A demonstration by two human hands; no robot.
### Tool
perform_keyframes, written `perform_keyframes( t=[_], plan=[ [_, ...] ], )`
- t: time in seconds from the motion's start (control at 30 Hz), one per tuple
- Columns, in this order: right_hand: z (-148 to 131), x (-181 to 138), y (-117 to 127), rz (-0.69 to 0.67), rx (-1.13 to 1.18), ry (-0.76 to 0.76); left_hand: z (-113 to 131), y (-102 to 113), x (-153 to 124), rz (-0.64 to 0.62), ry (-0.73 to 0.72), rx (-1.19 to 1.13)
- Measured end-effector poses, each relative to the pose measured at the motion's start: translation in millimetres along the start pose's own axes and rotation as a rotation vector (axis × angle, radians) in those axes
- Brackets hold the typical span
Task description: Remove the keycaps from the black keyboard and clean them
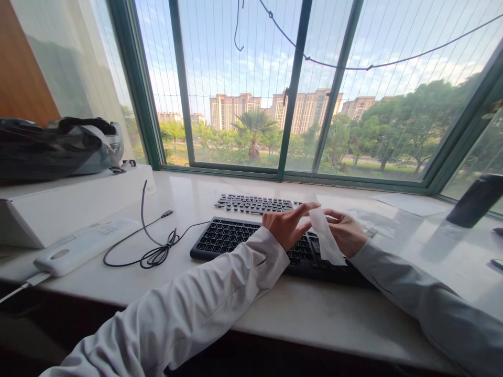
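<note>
A strip of white tissue (327, 238) hangs over the right part of a black keyboard (231, 238). My left hand (287, 226) pinches the strip near its top between thumb and forefinger. Close on the other side, my right hand (348, 233) has its fingers curled against the tissue, their tips partly covered by it. Both wrists are just above the keyboard, and my forearms hide some of its keys. Behind it, black keycaps (255, 203) lie in rows on the white table.
The keyboard's black cable (157, 255) lies coiled at the left, near a white power strip (90, 246). A white box (78, 201) bears a dark bag (51, 152). Crumpled clear plastic (373, 224) and a dark cylinder (476, 201) are at the right, below the window.
</note>
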State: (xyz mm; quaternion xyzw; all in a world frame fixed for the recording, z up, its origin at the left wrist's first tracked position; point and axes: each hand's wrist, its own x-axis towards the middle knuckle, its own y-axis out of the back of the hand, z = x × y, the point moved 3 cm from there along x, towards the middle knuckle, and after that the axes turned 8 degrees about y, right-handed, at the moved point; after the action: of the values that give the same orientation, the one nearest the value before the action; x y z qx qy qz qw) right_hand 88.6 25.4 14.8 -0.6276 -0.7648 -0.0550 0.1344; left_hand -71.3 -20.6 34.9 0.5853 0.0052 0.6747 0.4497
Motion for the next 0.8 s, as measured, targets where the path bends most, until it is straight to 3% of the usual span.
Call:
perform_keyframes(
  t=[0.3, 0.53, 0.8],
  plan=[
    [2.7, 0.8, -0.5, -0.166, 0.032, 0.003, 1.2, -1.2, 0.2, -0.010, 0.013, -0.016],
    [0.6, 0.0, -3.4, -0.244, 0.159, 0.075, 0.6, -0.1, 0.7, 0.080, 0.003, -0.059],
    [-4.9, -1.1, -1.0, -0.156, 0.217, 0.025, 1.9, 0.3, 0.6, 0.117, -0.006, -0.040]
  ],
)
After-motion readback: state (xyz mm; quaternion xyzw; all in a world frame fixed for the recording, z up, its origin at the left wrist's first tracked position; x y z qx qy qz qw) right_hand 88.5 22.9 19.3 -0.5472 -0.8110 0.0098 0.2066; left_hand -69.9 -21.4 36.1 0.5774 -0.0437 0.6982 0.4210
